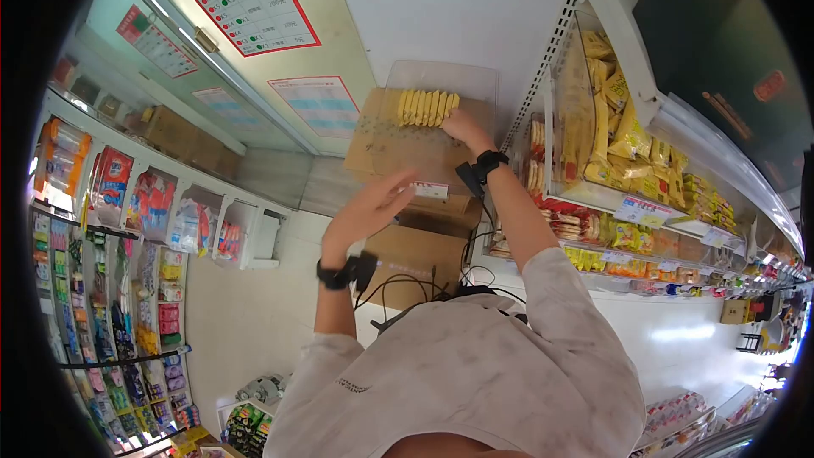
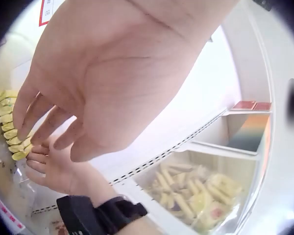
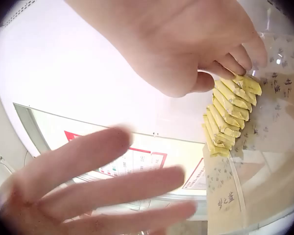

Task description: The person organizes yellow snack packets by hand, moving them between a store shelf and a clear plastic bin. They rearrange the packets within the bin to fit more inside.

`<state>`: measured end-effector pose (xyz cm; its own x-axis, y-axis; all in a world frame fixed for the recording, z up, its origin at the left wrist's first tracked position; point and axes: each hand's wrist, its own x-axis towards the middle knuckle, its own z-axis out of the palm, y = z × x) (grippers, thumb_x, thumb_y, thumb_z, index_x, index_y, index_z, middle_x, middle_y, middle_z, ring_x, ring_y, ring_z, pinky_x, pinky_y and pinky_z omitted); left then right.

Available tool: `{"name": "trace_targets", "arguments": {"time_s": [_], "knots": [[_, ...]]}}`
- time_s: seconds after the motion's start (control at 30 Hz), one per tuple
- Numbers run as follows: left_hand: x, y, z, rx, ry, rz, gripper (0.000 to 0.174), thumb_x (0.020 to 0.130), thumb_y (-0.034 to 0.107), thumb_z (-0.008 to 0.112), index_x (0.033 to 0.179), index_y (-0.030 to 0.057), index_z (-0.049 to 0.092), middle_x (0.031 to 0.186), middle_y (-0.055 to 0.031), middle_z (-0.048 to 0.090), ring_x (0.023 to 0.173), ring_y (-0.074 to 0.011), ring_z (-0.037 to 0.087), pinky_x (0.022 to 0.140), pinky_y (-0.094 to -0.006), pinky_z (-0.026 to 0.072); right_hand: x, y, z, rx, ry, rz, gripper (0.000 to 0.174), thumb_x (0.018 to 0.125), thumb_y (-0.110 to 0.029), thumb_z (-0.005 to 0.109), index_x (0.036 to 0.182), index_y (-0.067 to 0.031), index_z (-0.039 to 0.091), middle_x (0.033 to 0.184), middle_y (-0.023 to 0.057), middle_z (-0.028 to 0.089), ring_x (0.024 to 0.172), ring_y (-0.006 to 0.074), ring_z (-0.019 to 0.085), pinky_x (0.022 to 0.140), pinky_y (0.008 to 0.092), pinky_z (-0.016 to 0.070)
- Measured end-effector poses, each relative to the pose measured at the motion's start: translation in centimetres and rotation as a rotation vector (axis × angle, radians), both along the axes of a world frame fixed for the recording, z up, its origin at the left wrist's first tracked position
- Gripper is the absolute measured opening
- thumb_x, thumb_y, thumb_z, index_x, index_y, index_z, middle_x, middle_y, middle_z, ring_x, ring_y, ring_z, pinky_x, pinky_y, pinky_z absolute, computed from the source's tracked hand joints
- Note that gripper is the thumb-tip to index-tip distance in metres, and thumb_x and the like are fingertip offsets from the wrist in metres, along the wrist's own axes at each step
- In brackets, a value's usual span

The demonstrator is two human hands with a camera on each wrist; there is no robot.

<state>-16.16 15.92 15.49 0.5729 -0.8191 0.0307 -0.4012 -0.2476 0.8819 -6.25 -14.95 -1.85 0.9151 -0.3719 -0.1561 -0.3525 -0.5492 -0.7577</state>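
Note:
Several yellow packets point(image 1: 424, 108) stand side by side in a row on a clear plastic tray point(image 1: 441, 70) over a cardboard box point(image 1: 373, 131). My right hand point(image 1: 468, 127) is at the row's right end, its bent fingers on the last packet point(image 3: 249, 84); the hand partly hides it. Lower and to the left, my left hand point(image 1: 366, 210) hangs in front of the box with its fingers extended and nothing in them. The left wrist view shows this left palm point(image 2: 122, 83) large, with the right hand point(image 2: 63, 169) beyond it.
To the right, shelf bins point(image 1: 585, 174) hold yellow snack bags point(image 1: 632, 131). A glass-fronted cabinet point(image 1: 280, 174) and stocked shelves point(image 1: 110, 288) stand left. A price tag point(image 1: 431, 191) sits on the tray's front. Below are a lower box point(image 1: 415, 250) and black cables point(image 1: 398, 284).

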Motion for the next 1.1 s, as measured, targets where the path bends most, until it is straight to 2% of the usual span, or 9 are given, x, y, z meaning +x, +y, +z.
{"name": "trace_targets", "arguments": {"time_s": [0.17,0.27,0.37,0.47,0.57,0.67,0.77,0.87,1.1], "knots": [[-4.2,6.5,2.0,-0.021,-0.031,0.15,0.037,0.101,0.009,0.058,0.137,0.0003,0.055,0.128,-0.0142,0.065,0.117,-0.0217,0.063,0.102,-0.0323,0.0477,-2.0,0.2,2.1,0.175,-0.013,0.038,0.051,0.083,-0.021,0.056,0.126,0.0066,0.059,0.123,0.0313,0.063,0.119,0.0437,0.059,0.101,0.0429,0.0463],[-6.2,9.5,1.0,-0.043,-0.068,0.244,0.036,0.101,0.01,0.057,0.136,-0.0007,0.055,0.126,-0.0147,0.066,0.116,-0.022,0.063,0.1,-0.0323,0.0483,-3.4,2.4,4.6,0.187,-0.262,0.14,0.044,0.086,-0.012,0.049,0.125,0.0058,0.059,0.121,0.0262,0.065,0.113,0.0368,0.063,0.097,0.0378,0.0471],[-8.0,12.2,0.4,-0.011,-0.021,0.278,0.035,0.101,0.01,0.057,0.134,-0.0011,0.056,0.124,-0.0156,0.067,0.116,-0.0222,0.064,0.1,-0.0331,0.0487,0.1,2.2,0.4,0.005,-0.062,-0.02,0.049,0.083,-0.022,0.057,0.119,0.0119,0.06,0.118,0.0339,0.064,0.118,0.0437,0.06,0.1,0.0442,0.0479],[-9.8,14.5,0.3,-0.017,0.005,0.31,0.035,0.101,0.011,0.057,0.134,-0.0017,0.056,0.123,-0.0163,0.067,0.115,-0.0225,0.064,0.1,-0.0333,0.0488,-0.4,4.5,1.3,-0.23,-0.047,-0.149,0.05,0.082,-0.022,0.058,0.116,0.0142,0.06,0.115,0.0342,0.064,0.114,0.045,0.062,0.097,0.0447,0.0495],[-11.4,17.0,-0.5,0.043,0.009,0.381,0.036,0.101,0.012,0.058,0.134,-0.002,0.056,0.121,-0.0167,0.068,0.115,-0.0228,0.064,0.099,-0.0336,0.0492,-0.8,4.8,4.8,-0.159,0.152,0.04,0.056,0.082,-0.023,0.059,0.124,0.0138,0.055,0.12,0.0352,0.062,0.119,0.0434,0.06,0.1,0.0443,0.0483],[-12.8,19.7,-1.5,0.04,0.044,0.419,0.036,0.099,0.014,0.06,0.133,0.0009,0.058,0.121,-0.0185,0.067,0.112,-0.0283,0.065,0.097,-0.0377,0.0498,0.8,2.3,1.2,-0.019,0.083,0.039,0.054,0.084,-0.022,0.058,0.13,0.0057,0.053,0.119,0.0282,0.065,0.109,0.0354,0.065,0.09,0.04,0.0495],[-13.8,21.7,-1.9,0.093,0.036,0.458,0.036,0.1,0.016,0.06,0.132,0.001,0.058,0.121,-0.019,0.067,0.111,-0.0289,0.065,0.095,-0.0383,0.0502,-1.5,3.3,2.8,-0.025,-0.147,-0.015,0.057,0.084,-0.021,0.06,0.134,0.0042,0.05,0.118,0.0222,0.065,0.102,0.0316,0.063,0.09,0.0368,0.0483],[-14.7,23.0,-2.0,0.088,0.028,0.502,0.036,0.099,0.017,0.06,0.132,0.001,0.059,0.12,-0.0192,0.067,0.111,-0.0294,0.066,0.094,-0.0387,0.0506,2.4,-1.3,-4.6,0.063,-0.11,-0.057,0.059,0.084,-0.021,0.062,0.137,0.0013,0.05,0.12,0.0211,0.065,0.107,0.0325,0.062,0.092,0.0364,0.0478],[-14.8,23.3,-2.0,0.048,0.039,0.468,0.035,0.1,0.017,0.06,0.131,0.0008,0.059,0.122,-0.0184,0.067,0.11,-0.0291,0.065,0.095,-0.0379,0.0505,-4.1,2.6,3.7,-0.236,-0.112,0.069,0.058,0.088,-0.021,0.062,0.141,-0.0017,0.048,0.119,0.0195,0.066,0.109,0.0267,0.064,0.094,0.0393,0.0496]]}}
